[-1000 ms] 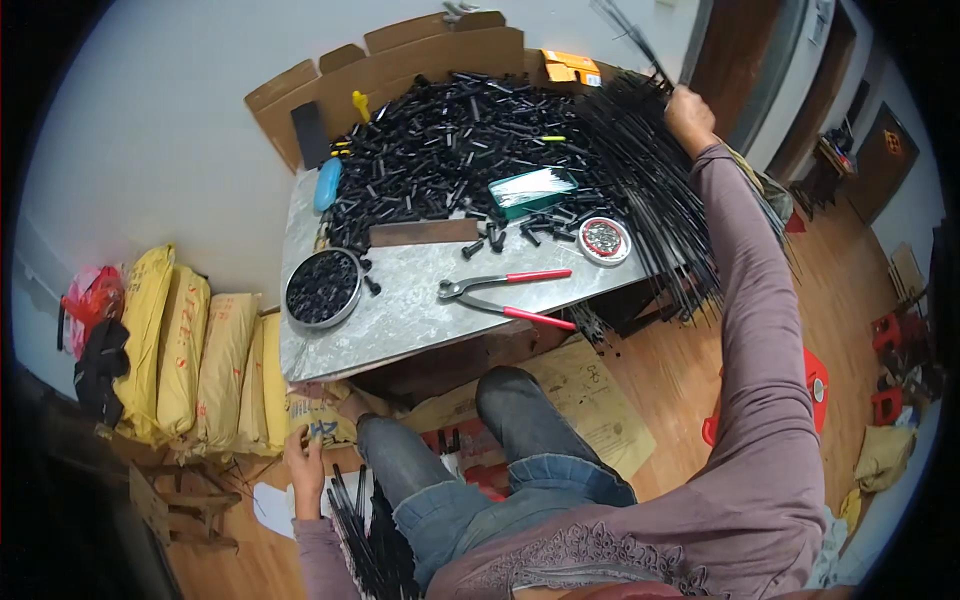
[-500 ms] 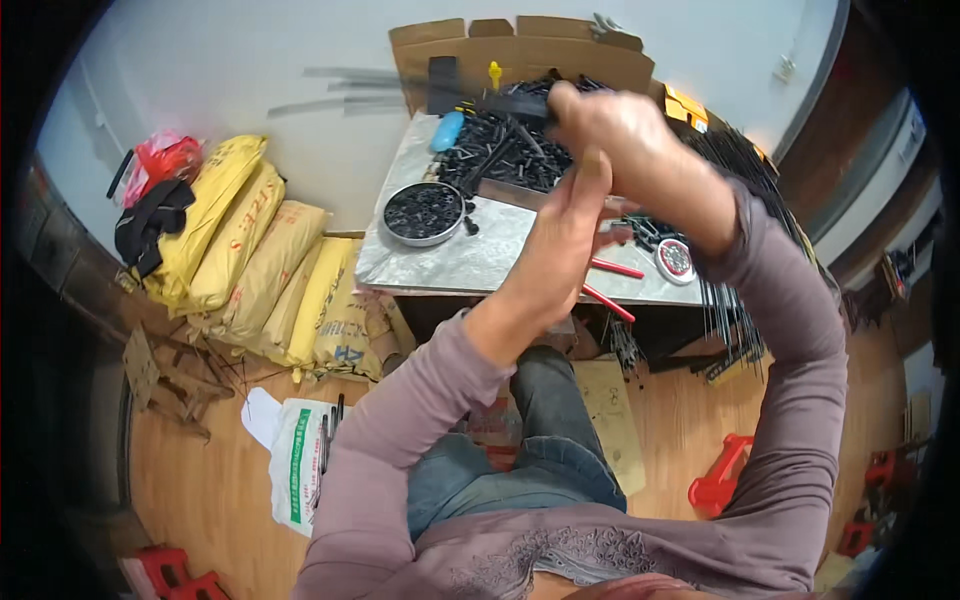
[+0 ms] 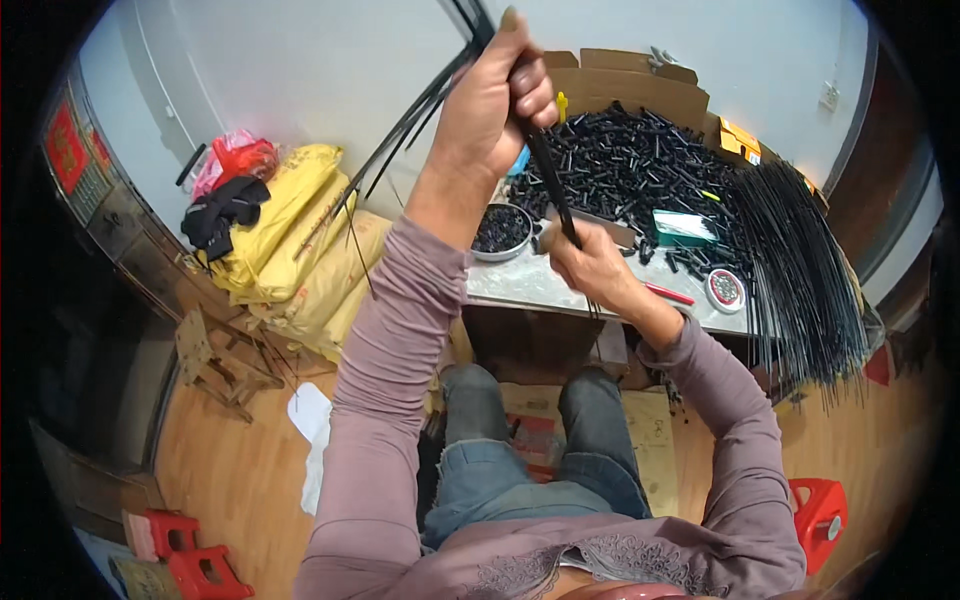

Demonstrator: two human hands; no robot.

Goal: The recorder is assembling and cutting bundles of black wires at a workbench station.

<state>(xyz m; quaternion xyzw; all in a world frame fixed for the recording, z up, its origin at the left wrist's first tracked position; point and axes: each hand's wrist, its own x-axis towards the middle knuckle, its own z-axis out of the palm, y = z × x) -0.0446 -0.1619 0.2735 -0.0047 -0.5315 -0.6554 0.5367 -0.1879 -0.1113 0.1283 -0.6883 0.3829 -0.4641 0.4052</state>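
Observation:
A bundle of thin black rods [image 3: 548, 178] runs slantwise between my two hands. My left hand [image 3: 500, 105] is raised in front of the wall, its fingers wrapped round the upper part of the bundle. Beyond that fist several loose ends fan out up and to the left. Lower and to the right, my right hand [image 3: 590, 260] closes round the bundle's other end above the table's front edge. A few thin tips stick out below it. Just behind the hands stands a round tin [image 3: 501, 231] of small black pieces.
A heap of short black tubes [image 3: 640, 165] covers the table's back, against cardboard [image 3: 640, 80]. Long black rods [image 3: 800, 260] hang over its right side. Red-handled pliers [image 3: 668, 293] and a round red-and-white tin [image 3: 725, 290] lie in front. Yellow sacks [image 3: 290, 220] stand left; red stools [image 3: 205, 570] on the floor.
My left hand has risen up and left and now grips the bundle. My right hand has come down toward the table's front edge. The view has shifted, showing more of the heap.

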